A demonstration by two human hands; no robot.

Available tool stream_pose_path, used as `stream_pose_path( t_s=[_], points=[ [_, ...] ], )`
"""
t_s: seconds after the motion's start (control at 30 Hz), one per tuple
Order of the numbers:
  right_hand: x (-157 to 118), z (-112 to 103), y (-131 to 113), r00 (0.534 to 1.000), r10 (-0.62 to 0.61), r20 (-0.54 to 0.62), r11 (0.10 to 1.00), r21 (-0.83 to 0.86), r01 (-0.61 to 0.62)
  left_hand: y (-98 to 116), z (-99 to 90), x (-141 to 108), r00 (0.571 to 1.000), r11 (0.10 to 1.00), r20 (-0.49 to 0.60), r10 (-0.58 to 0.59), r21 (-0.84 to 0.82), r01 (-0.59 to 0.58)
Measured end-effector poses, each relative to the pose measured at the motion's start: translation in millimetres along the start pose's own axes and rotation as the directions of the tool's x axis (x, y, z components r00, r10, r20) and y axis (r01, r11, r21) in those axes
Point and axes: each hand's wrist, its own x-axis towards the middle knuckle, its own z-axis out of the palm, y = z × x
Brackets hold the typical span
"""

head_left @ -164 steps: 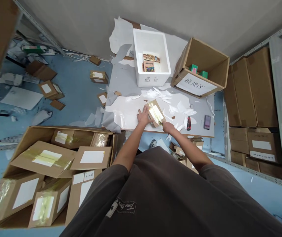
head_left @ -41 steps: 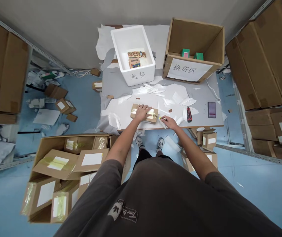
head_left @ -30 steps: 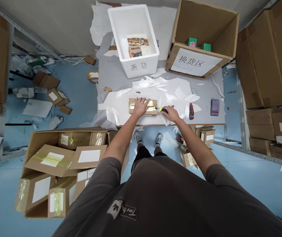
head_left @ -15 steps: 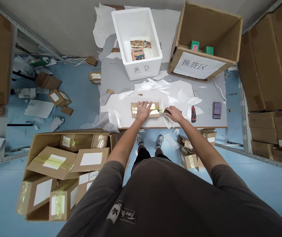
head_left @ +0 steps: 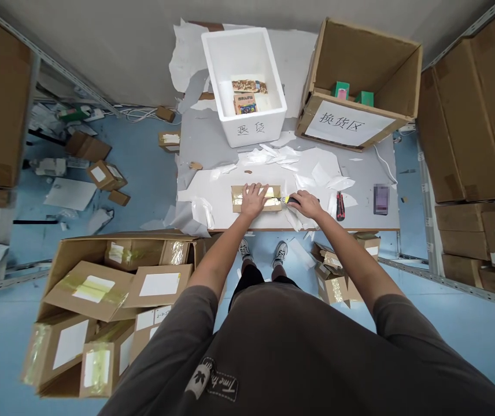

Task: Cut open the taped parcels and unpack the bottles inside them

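A small taped cardboard box (head_left: 237, 203) lies lengthwise near the front edge of the table. My left hand (head_left: 254, 200) rests on its top with the fingers spread, covering the middle of the box. In my right hand (head_left: 306, 203) is a utility knife (head_left: 291, 200) with a black and yellow handle. Its front end points left and is at the box's right end; whether the blade touches the tape is too small to tell. A red and black utility knife (head_left: 340, 206) lies on the table to the right of my right hand.
Paper scraps (head_left: 269, 155) lie behind the small box. Farther back stand a white foam box (head_left: 247, 130) with small packages and a large carton (head_left: 351, 124) with green boxes. A purple pixelated patch (head_left: 381, 199) is at right. A big carton of parcels (head_left: 113, 236) stands at lower left.
The whole view has shifted slightly, so the table appears lower. The knife in my right hand has drawn back a little to the right. My left hand stays on the box.
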Motion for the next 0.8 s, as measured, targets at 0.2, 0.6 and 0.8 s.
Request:
stream_pose_path(
  t_s=[0.2, 0.6, 0.8],
  points=[
    [22, -9, 2, 0.996, -0.092, 0.0, 0.995, -0.029, 0.092, 0, 0.8, -2, 1.0, 1.0, -0.009, 0.008, 0.018, -0.008],
    [-10, 11, 0, 0.927, 0.375, -0.031, 0.743, 0.608, -0.28, 6, -1.4, -6, 1.0, 0.999, -0.001, -0.013, -0.039, 0.013],
    [-7, 60, -94, 0.763, 0.584, 0.276, -0.027, 0.947, -0.321, -4, -24.1, -1, 0.994, 0.999, 0.108, 0.025, -0.044, -0.02]
  ],
)
